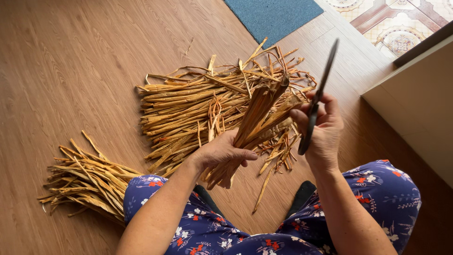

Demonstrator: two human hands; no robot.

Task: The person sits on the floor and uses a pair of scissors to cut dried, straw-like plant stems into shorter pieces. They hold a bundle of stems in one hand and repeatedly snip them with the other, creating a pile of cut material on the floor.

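Head view, looking straight down, shows me first my own lap in blue flowered cloth (377,189) at the near edge, both forearms reaching out from it over the wooden floor (71,71). My left hand (222,153) is the nearer of the two; its fingers are curled tight around the lower end of a bundle of dried strips (257,120), thumb pressed over the front. The bundle's long axis runs from near-left at my palm up to far-right, where its upper ends fan out slightly. Just to the right of that upper part is my right hand (323,130), fingers wrapped closed on the handle of dark scissors (318,97). The blades look drawn together, though I see them edge-on and cannot be sure; they point far and a little right, almost parallel to the bundle and just beside it, not across it. So the strips lie to the left of the scissor hand, with the tool's tip beyond the bundle's far end. Near left on the floor sits a small heap of strips (87,182), well apart from both hands. Farther out, behind the held bundle, a large heap of strips (198,104) lies with its strips running mostly left to right. Farthest off are a blue mat (273,16) and patterned tiles (396,23).
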